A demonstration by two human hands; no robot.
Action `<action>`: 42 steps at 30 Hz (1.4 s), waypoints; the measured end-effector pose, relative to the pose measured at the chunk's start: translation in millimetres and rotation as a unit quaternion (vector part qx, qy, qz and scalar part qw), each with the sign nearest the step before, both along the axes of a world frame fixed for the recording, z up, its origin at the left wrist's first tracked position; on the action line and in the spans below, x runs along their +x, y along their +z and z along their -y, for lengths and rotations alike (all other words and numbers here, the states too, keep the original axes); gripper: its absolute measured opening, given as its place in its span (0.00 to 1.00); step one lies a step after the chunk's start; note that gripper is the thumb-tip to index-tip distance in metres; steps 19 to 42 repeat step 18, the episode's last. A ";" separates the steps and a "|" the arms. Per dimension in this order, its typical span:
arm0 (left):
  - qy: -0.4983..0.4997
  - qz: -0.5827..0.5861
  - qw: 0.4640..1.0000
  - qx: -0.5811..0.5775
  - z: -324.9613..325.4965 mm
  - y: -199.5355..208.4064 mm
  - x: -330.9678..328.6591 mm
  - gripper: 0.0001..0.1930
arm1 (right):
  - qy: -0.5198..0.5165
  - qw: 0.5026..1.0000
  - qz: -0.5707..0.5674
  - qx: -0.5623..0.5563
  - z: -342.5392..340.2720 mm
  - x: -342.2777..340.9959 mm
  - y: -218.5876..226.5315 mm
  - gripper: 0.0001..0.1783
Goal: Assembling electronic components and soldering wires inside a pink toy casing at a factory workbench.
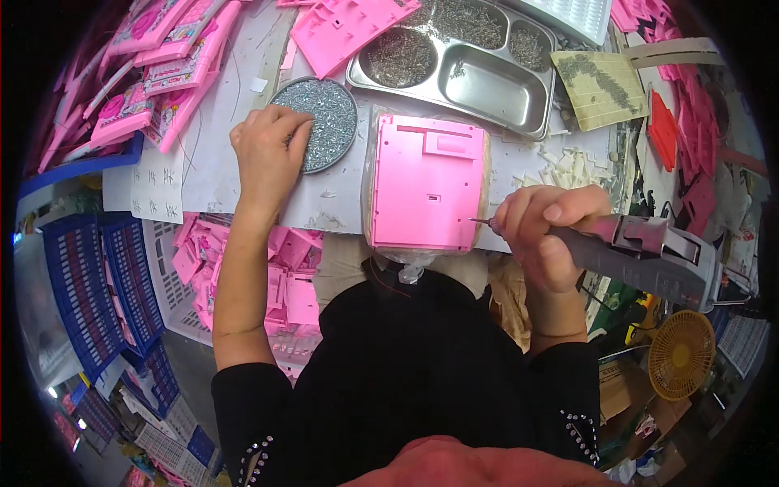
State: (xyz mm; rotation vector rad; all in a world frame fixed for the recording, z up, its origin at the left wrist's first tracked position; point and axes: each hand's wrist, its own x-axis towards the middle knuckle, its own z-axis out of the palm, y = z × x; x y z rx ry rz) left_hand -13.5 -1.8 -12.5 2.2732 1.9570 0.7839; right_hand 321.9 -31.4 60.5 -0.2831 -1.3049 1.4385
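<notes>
My left hand [272, 154] is at the left rim of a round dish [354, 122] full of small silvery screws [323, 114]. Its fingers are curled in a pinch; whatever they hold, if anything, is hidden. My right hand [552, 231] is wrapped round a dark grey electric screwdriver [641, 256], its thin bit pointing left. The bit's tip is at the lower right edge of a pink plastic housing [414, 191]; I cannot tell whether it touches. That housing lies flat, screw holes showing, on a plastic-wrapped pad [369, 207] at the table's front edge.
Behind stands a steel compartment tray [531, 122] with small metal parts, beside a yellowish sheet [600, 89] bearing dark bits. White plastic pieces [572, 170] lie at right. Pink toy parts [178, 65] are stacked at far left; a white crate [174, 284] of pink parts stands below.
</notes>
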 end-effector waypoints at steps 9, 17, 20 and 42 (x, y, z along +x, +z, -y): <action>-0.007 -0.051 0.998 0.025 -7.1 -5.3 -6.5 0.06 | -0.021 0.999 0.011 -0.026 5.9 4.0 -2.8 0.16; -0.025 -0.032 0.999 0.009 -17.5 -1.0 -30.0 0.08 | -0.084 0.990 0.058 -0.094 17.3 9.0 5.7 0.19; -0.024 -0.012 0.999 0.023 -19.7 -1.7 -33.8 0.08 | -0.095 0.989 0.067 -0.096 20.5 15.3 8.2 0.19; -0.024 -0.012 0.999 0.023 -19.7 -1.7 -33.8 0.08 | -0.095 0.989 0.067 -0.096 20.5 15.3 8.2 0.19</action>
